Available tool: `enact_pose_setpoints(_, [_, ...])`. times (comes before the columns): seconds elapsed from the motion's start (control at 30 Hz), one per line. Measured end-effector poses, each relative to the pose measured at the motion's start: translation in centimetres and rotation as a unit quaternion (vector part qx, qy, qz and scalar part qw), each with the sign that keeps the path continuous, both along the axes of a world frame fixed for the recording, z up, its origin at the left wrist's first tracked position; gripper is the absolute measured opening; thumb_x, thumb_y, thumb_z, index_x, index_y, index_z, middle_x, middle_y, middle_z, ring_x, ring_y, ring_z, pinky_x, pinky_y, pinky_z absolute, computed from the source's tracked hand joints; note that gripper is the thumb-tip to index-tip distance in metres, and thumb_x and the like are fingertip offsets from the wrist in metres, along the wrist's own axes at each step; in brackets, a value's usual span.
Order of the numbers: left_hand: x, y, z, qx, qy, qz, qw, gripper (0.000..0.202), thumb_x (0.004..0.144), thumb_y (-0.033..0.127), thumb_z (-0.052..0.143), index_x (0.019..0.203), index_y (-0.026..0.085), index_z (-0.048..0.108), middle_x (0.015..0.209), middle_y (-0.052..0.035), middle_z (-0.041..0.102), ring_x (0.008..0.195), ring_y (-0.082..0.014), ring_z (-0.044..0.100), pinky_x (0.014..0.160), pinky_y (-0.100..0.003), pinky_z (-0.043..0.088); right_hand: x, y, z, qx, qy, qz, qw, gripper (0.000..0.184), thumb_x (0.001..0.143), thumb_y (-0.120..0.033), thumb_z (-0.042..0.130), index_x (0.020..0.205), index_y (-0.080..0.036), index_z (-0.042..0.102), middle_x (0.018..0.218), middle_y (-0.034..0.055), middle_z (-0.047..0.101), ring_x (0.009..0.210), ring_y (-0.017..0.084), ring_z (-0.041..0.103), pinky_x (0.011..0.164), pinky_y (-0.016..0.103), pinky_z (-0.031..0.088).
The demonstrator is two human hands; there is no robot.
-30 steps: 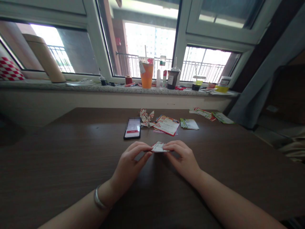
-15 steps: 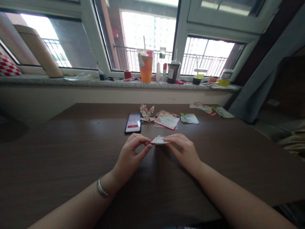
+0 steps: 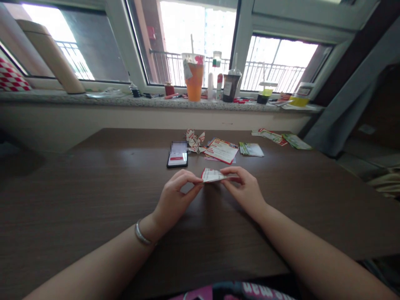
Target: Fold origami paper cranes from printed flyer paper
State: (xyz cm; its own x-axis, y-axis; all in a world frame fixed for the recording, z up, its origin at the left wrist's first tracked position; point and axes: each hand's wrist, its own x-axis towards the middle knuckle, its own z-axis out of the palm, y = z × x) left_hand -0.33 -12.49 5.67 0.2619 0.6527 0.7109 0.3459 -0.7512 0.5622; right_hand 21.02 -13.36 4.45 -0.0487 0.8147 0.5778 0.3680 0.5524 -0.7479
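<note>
Both forearms are reached forward over the table (image 3: 103, 216) from the near edge, angled inward so that the hands are brought close together. The left hand (image 3: 176, 193) is turned palm inward, its fingers curved, and the left edge of a small paper piece (image 3: 213, 175) is pinched between thumb and fingertips. The right edge is gripped likewise by the right hand (image 3: 245, 189), with its index finger laid over the top. The paper piece is thus held level between the two hands, over a dark shadow; how many layers are pinched cannot be told.

The paper is thin and white, with a red border and faint print. A smooth silver bangle (image 3: 142, 232) is worn on the left wrist. The table is surfaced in dark brown wood grain. Beyond the hands are set a flat, black-edged phone (image 3: 177, 156), an angular striped paper shape (image 3: 196, 141) with pointed folds, a red-bordered printed sheet (image 3: 222, 150) and a stack of green-and-white cards (image 3: 251, 149).
</note>
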Motion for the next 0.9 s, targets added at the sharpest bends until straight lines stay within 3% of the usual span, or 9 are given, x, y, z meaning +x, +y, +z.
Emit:
enact_pose_setpoints(0.2, [-0.1,-0.4,-0.2,-0.020,0.002,0.014,1.000,0.003,0.083,0.021,0.063,0.083,0.019,0.064,0.081,-0.0028,0.067,0.077,-0.0155,0.062,0.073,-0.030,0.052,-0.2,0.4,-0.8,-0.052,0.069,0.006,0.996,0.018,0.077,-0.035,0.071,0.087,-0.021,0.067,0.091,0.0042,0.071,0.086,0.017,0.069,0.080,0.033,0.061])
enact_pose_setpoints(0.33, [-0.2,-0.3,-0.4,-0.040,-0.014,0.031,0.999,0.005,0.083,0.022,0.064,0.081,0.018,0.061,0.079,-0.0020,0.065,0.074,-0.0146,0.061,0.072,-0.029,0.052,-0.1,0.6,-1.1,-0.038,0.055,0.014,0.998,0.016,0.078,-0.036,0.070,0.084,-0.021,0.069,0.091,0.0052,0.073,0.088,0.018,0.069,0.079,0.034,0.060])
enact_pose_setpoints(0.53, [-0.1,0.0,-0.6,0.011,-0.013,0.034,0.999,0.003,0.083,0.022,0.066,0.083,0.020,0.064,0.089,-0.0024,0.066,0.087,-0.0164,0.061,0.083,-0.032,0.051,0.2,0.4,-1.1,-0.021,0.018,0.008,1.000,0.013,0.081,-0.032,0.067,0.087,-0.022,0.072,0.096,0.0065,0.074,0.091,0.020,0.068,0.076,0.033,0.059])
enact_pose_setpoints(0.7, [0.0,0.1,-0.8,-0.029,-0.051,0.019,0.998,0.008,0.084,0.023,0.065,0.086,0.019,0.058,0.089,-0.0027,0.065,0.084,-0.0167,0.063,0.081,-0.034,0.052,0.3,0.1,-0.7,0.001,-0.016,0.019,1.000,0.010,0.083,-0.030,0.065,0.087,-0.022,0.071,0.094,0.0061,0.073,0.090,0.019,0.068,0.071,0.031,0.059])
enact_pose_setpoints(0.9, [0.0,0.1,-0.9,0.017,-0.044,0.049,0.998,0.011,0.080,0.020,0.070,0.080,0.020,0.059,0.092,-0.0029,0.060,0.094,-0.0175,0.059,0.088,-0.036,0.051,0.3,0.0,-0.6,0.000,-0.032,0.027,0.999,0.011,0.084,-0.029,0.063,0.089,-0.022,0.069,0.096,0.0055,0.072,0.090,0.017,0.067,0.071,0.029,0.058])
